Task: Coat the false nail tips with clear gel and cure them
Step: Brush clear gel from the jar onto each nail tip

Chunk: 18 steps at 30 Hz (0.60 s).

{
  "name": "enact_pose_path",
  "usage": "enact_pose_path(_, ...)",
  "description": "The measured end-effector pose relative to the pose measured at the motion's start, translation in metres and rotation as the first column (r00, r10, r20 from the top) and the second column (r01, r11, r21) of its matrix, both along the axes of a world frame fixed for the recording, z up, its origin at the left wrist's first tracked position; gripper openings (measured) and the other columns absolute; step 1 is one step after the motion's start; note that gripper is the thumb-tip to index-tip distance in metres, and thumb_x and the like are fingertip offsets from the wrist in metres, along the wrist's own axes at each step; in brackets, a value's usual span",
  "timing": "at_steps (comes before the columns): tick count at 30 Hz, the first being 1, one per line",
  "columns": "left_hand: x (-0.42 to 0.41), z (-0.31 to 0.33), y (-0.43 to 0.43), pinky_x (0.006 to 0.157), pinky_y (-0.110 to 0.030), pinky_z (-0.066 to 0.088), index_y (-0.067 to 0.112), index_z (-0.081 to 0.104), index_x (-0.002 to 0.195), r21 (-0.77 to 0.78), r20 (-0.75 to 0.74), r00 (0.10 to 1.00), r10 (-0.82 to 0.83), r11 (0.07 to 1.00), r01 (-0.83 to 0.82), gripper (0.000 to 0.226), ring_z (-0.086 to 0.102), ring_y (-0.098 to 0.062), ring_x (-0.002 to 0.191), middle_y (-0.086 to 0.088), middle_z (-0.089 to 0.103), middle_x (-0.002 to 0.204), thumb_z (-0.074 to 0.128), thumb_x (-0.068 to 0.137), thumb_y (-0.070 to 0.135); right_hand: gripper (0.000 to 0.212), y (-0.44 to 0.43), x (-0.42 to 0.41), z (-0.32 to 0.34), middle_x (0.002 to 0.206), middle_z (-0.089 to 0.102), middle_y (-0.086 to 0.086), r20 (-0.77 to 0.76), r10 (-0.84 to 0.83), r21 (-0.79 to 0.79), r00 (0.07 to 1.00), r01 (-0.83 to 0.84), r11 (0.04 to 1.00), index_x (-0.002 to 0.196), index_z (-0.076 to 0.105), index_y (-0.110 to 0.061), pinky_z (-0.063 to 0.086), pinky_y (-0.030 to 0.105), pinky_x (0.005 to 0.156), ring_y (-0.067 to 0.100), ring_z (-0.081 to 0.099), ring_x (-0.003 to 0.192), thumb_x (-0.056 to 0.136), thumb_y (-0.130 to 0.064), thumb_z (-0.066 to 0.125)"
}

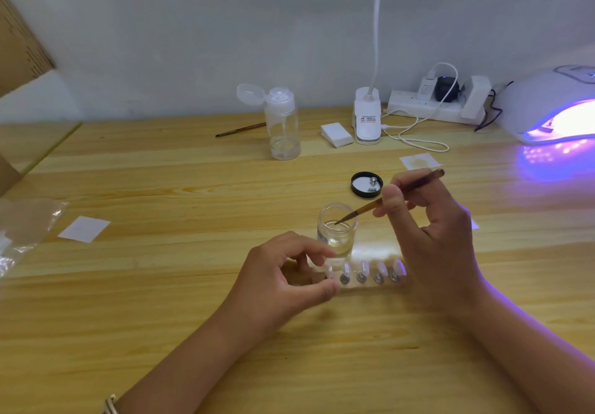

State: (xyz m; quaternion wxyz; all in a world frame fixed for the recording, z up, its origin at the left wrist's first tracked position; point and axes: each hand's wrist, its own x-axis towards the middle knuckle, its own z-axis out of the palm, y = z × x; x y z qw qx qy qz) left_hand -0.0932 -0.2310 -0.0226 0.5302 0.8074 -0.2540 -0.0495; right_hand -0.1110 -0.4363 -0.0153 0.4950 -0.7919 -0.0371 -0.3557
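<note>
A small open glass jar of clear gel [336,231] stands in the middle of the wooden table. My right hand [431,236] pinches a brown brush [363,210] with its bristle tip dipped inside the jar's mouth. Just in front of the jar lies a clear holder strip [367,276] carrying several false nail tips on small round mounts. My left hand [283,280] pinches the strip's left end between thumb and curled fingers. At the far right a white curing lamp [550,107] glows violet, casting light on the table.
The jar's black lid [366,184] lies behind the jar. Further back stand a clear pump bottle [283,123], a second brush [240,130], white pads [336,135], a clip lamp base [367,120] and a power strip [434,104]. A white paper square [84,228] and plastic bag [22,230] lie left.
</note>
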Motion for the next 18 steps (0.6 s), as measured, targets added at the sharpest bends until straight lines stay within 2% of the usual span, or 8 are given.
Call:
enact_pose_path(5, 0.0023, -0.0029, -0.0013, 0.063, -0.014, 0.042, 0.031, 0.081, 0.088, -0.022, -0.055, 0.998, -0.006, 1.0, 0.005, 0.025, 0.054, 0.0, 0.066, 0.01, 0.069, 0.079, 0.087, 0.07, 0.014, 0.007, -0.0011, 0.0022, -0.0029, 0.08, 0.066, -0.012, -0.046, 0.023, -0.046, 0.999, -0.025, 0.999, 0.092, 0.055, -0.033, 0.047, 0.035, 0.081, 0.014, 0.07, 0.085, 0.097, -0.038, 0.055)
enact_pose_path(8, 0.0019, -0.0035, -0.0016, 0.062, -0.014, 0.043, 0.029, 0.081, 0.087, -0.008, -0.026, 1.0, 0.002, 1.0, -0.002, 0.023, 0.055, 0.0, 0.066, 0.012, 0.07, 0.078, 0.087, 0.071, 0.014, 0.007, -0.0016, 0.0028, -0.0038, 0.08, 0.067, -0.012, -0.052, 0.04, -0.064, 0.998, -0.043, 0.997, 0.094, 0.056, -0.032, 0.048, 0.038, 0.082, 0.016, 0.069, 0.086, 0.097, -0.038, 0.055)
enact_pose_path(13, 0.0007, -0.0045, -0.0017, 0.062, -0.023, 0.047, 0.026, 0.081, 0.08, 0.008, -0.014, 0.999, 0.036, 0.999, -0.036, 0.016, 0.06, -0.015, 0.069, 0.006, 0.07, 0.078, 0.087, 0.071, 0.015, 0.013, -0.0008, 0.0032, -0.0058, 0.081, 0.068, -0.011, -0.04, 0.046, -0.112, 0.998, -0.05, 0.992, 0.096, 0.058, -0.026, 0.049, 0.041, 0.081, 0.018, 0.068, 0.086, 0.096, -0.039, 0.054)
enact_pose_path(15, 0.0, -0.0047, -0.0014, 0.062, -0.027, 0.049, 0.027, 0.08, 0.079, 0.042, 0.053, 0.998, 0.042, 0.998, -0.044, 0.014, 0.061, -0.01, 0.07, 0.008, 0.068, 0.077, 0.087, 0.071, 0.018, 0.013, -0.0007, 0.0032, -0.0065, 0.082, 0.068, -0.009, -0.043, 0.045, -0.118, 0.998, -0.05, 0.992, 0.096, 0.058, -0.025, 0.049, 0.042, 0.082, 0.02, 0.068, 0.087, 0.096, -0.038, 0.055)
enact_pose_path(18, -0.0005, -0.0055, -0.0012, 0.068, -0.035, 0.05, 0.029, 0.079, 0.079, 0.13, 0.235, 0.971, 0.035, 0.989, -0.068, 0.011, 0.06, -0.011, 0.077, 0.013, 0.065, 0.077, 0.086, 0.072, 0.025, 0.013, -0.0012, 0.0031, -0.0075, 0.083, 0.068, -0.008, -0.045, 0.039, -0.128, 0.998, -0.044, 0.991, 0.097, 0.059, -0.024, 0.049, 0.043, 0.083, 0.02, 0.068, 0.087, 0.096, -0.036, 0.057)
